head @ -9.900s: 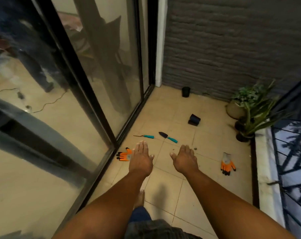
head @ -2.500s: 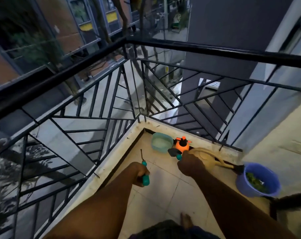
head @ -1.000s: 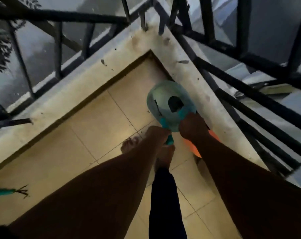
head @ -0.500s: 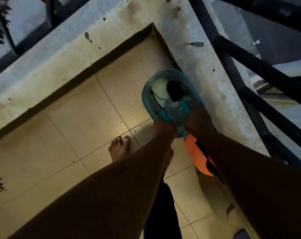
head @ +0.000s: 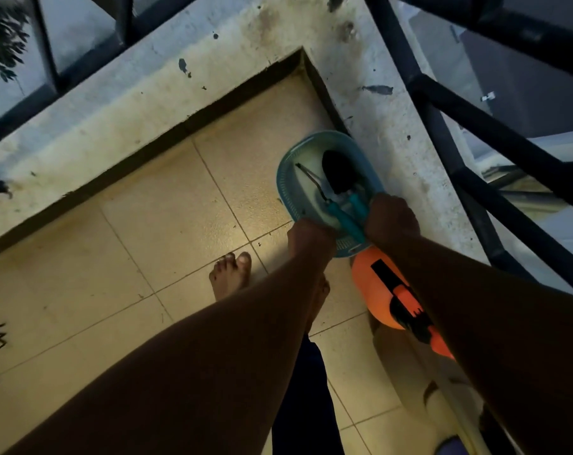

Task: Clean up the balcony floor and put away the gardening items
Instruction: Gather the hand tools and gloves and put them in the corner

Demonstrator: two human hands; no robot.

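The right forearm is hiding part of the orange sprayer (head: 375, 290); both hands' fingers are lying out of sight at the basket's (head: 286, 192) near rim.

Black metal railing (head: 475, 149) on a stained concrete ledge (head: 130, 103), leafy branch (head: 2, 44) beyond, bare foot (head: 231, 274)

The scene is dim, with one warm pool of light on the floor tiles (head: 186, 231) near the middle, fading to murk at the lower corners. Both forearms are near-black silhouettes, and the hands (head: 390, 218) show little detail. The railing bars (head: 475, 133) bow with wide-angle distortion and look soft, and cooler bluish daylight lies beyond them.
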